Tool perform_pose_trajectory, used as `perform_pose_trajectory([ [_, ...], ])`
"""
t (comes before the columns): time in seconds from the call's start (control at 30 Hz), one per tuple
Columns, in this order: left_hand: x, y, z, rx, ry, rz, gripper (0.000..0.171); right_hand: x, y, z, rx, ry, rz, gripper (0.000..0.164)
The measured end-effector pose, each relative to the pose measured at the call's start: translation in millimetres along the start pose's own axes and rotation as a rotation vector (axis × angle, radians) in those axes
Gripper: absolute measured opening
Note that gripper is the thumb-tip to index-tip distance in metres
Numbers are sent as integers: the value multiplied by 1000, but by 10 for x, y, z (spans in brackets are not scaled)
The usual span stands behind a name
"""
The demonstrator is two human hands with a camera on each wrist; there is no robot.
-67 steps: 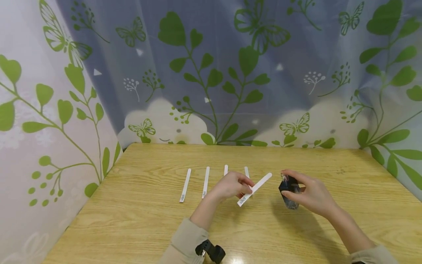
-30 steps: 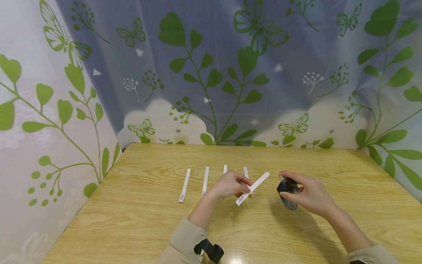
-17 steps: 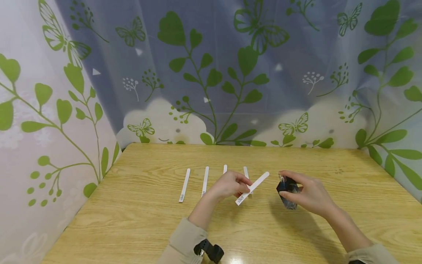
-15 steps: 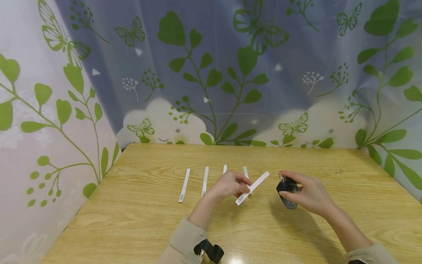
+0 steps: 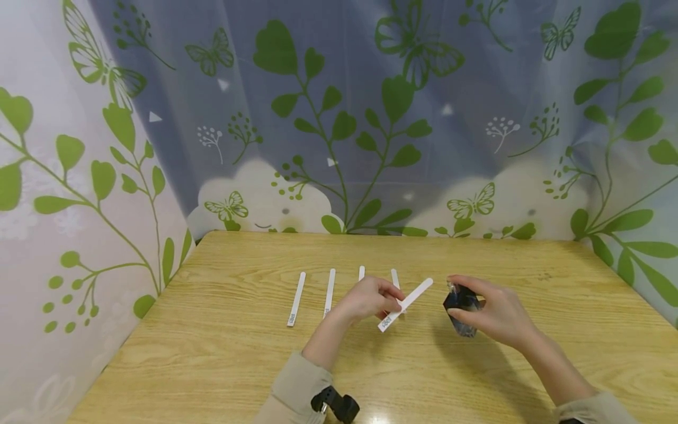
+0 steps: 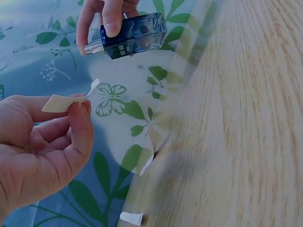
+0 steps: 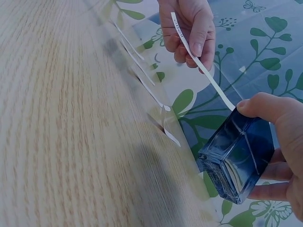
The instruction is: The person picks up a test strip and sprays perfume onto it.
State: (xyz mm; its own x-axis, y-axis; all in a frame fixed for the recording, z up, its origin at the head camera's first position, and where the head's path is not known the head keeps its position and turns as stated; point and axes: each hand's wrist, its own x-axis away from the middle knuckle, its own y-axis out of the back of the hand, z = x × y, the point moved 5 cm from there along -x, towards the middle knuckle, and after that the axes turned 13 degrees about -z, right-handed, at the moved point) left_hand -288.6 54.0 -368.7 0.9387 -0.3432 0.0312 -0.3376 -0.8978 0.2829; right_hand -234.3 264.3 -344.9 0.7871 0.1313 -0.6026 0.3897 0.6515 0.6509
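My left hand (image 5: 371, 297) pinches a white perfume test strip (image 5: 418, 291) between thumb and fingers, slanting up to the right above the table. Printed lettering marks the strip's wide lower end; in the left wrist view it looks curved. To the right, my right hand (image 5: 500, 309) grips a dark blue glass perfume bottle (image 5: 462, 309). The index finger rests at the silver spray top (image 6: 94, 47), and the thumb presses the bottle's side. A small gap separates the bottle from the strip's rounded tip. Both shadows fall on the wood below.
Several more white test strips (image 5: 298, 299) lie in a row on the wooden table (image 5: 238, 365), some partly behind my left hand. A patterned curtain (image 5: 339, 118) with green leaves and butterflies hangs along the table's far edge. A black watch-like band (image 5: 336, 403) circles my left sleeve.
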Motion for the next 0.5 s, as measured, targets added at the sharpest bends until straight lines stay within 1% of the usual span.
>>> perform_pose_trajectory([
  [0.17,6,0,10,-6,-2,-3,17,4,-2,-3,11,-7,-1,51],
  [0.2,34,5,-23,-6,-7,-5,17,5,-1,-4,13,-4,-4,51],
  [0.27,42,4,-30,-7,-9,-5,18,7,-3,-7,11,-6,-2,51],
  [0.4,40,5,-33,-8,-9,-3,16,9,-1,-16,8,-15,4,51],
  [0.43,13,1,0,-8,-6,-1,16,10,0,-19,12,-19,6,52],
  [0.5,6,3,9,-9,-3,-1,15,8,1,-29,20,-23,11,53],
])
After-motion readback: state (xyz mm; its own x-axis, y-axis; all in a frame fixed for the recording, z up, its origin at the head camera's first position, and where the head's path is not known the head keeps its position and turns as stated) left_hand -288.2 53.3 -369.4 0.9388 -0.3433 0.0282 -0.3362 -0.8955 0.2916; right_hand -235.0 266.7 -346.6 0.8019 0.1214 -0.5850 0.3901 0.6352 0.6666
